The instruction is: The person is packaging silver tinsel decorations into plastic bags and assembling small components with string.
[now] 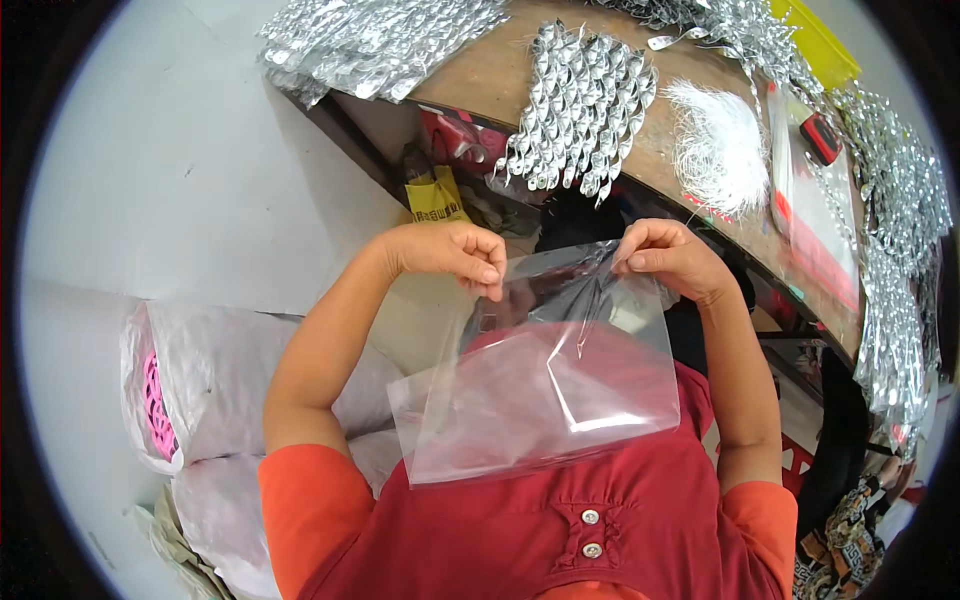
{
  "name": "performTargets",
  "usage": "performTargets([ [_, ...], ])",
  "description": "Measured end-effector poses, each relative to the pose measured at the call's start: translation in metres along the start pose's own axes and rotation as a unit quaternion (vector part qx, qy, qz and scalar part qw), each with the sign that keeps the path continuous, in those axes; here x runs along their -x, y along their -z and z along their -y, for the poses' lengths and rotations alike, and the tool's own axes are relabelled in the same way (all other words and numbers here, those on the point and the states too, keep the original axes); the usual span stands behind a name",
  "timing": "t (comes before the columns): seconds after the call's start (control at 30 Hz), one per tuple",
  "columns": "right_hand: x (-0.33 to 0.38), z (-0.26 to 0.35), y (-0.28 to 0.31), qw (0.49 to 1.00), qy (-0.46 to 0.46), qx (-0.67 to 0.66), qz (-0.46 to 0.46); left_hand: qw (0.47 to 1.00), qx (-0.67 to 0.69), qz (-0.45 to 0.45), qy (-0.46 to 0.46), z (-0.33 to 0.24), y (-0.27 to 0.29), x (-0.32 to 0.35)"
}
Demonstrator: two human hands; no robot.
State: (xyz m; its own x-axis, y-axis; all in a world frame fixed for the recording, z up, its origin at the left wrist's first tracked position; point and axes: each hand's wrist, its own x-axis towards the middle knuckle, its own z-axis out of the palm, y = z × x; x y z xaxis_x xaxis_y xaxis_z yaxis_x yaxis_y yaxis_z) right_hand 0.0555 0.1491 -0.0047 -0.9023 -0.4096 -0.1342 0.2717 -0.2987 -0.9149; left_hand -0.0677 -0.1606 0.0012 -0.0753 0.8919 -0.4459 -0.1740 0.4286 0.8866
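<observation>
Clear plastic bag hangs mid-frame, left hand pinching its top edge at left, right hand clamped on gathered film at right. Handling the mouth seems the step underway; next likely calls for parting the layers.

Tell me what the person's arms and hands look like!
The left sleeve and right sleeve are short and bright orange, with no pattern showing. Below them, the left arm and right arm are bare. The left hand and right hand wear no gloves, and I see no rings, watch or bracelets.
</observation>
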Motion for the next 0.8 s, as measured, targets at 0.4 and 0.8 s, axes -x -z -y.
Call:
performTargets([
  [0.4,-0.006,0.025,0.011,0.907,0.062,0.408,-0.082,0.876,-0.36,-0.29,-0.14,0.004,-0.005,-0.018],
  [0.8,-0.034,0.029,0.004,0.893,0.09,0.433,-0.084,0.96,-0.108,-0.25,-0.063,-0.002,0.024,-0.002],
])
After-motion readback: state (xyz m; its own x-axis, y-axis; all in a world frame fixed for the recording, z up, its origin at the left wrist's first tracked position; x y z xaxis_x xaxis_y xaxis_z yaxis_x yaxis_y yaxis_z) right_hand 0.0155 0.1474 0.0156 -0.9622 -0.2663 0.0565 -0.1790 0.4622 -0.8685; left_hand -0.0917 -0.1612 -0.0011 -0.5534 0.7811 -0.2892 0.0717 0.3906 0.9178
